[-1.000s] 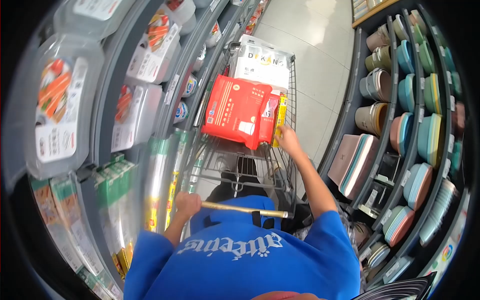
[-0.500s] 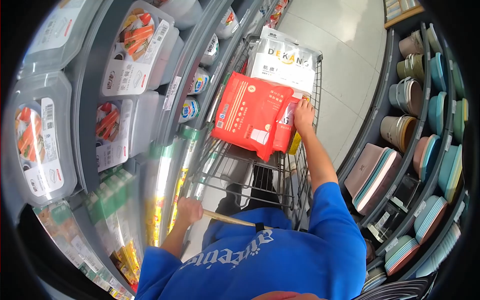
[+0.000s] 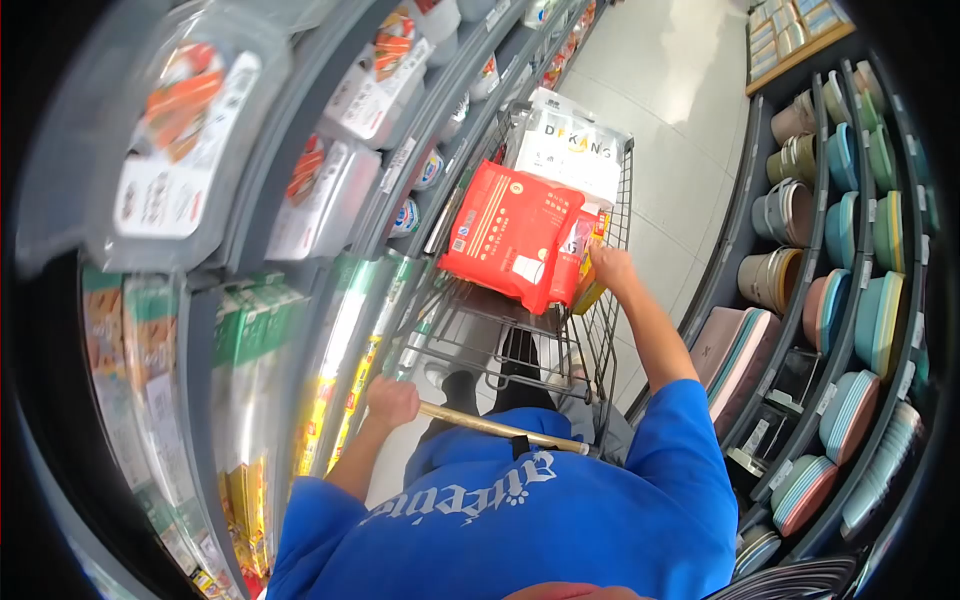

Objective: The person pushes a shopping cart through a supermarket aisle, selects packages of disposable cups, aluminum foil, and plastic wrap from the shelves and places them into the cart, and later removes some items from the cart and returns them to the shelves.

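Note:
Ahead of me is a wire shopping cart (image 3: 470, 362). My left hand (image 3: 393, 402) is closed around the left end of its wooden-looking handle (image 3: 490, 424). My right hand (image 3: 610, 266) has its fingers curled over the cart's right rim, beside a red soft pack (image 3: 515, 235). A second, smaller red pack (image 3: 568, 262) lies against that one, near my right fingertips. Behind them is a white pack marked DEKANG (image 3: 572, 150). Part of a yellow item (image 3: 588, 298) shows below my right hand, mostly covered.
Close on the left, shelves hold clear food containers (image 3: 185, 140) and long wrapped packs (image 3: 245, 400). The right shelf carries pots (image 3: 783, 212), trays (image 3: 730, 350) and stacked bowls (image 3: 850, 410). Tiled floor (image 3: 665, 90) runs ahead between them. Another person's leg (image 3: 600, 415) shows beside the cart.
The shelves have shifted in view, with the left containers now farther right. My right hand sits farther back along the cart's side. My left hand stays on the handle.

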Tool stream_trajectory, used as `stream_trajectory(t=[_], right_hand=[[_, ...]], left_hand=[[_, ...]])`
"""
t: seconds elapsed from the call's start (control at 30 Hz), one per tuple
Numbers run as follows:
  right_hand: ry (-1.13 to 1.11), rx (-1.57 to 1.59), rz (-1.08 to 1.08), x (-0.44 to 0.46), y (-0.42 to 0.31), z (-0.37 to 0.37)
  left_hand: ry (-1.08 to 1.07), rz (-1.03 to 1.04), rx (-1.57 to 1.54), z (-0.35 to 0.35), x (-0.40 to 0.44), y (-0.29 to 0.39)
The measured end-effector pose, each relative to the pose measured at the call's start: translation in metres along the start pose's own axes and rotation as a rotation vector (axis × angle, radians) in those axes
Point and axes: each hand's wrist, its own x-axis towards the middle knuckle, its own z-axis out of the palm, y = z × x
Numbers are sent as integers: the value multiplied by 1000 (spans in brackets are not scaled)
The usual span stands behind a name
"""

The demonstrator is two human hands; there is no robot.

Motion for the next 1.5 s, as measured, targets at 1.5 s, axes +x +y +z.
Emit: stream_trajectory(t=[1.5], right_hand=[[319, 1583, -712, -309, -354, -297]], left_hand=[[780, -557, -1514, -257, -186, 34]])
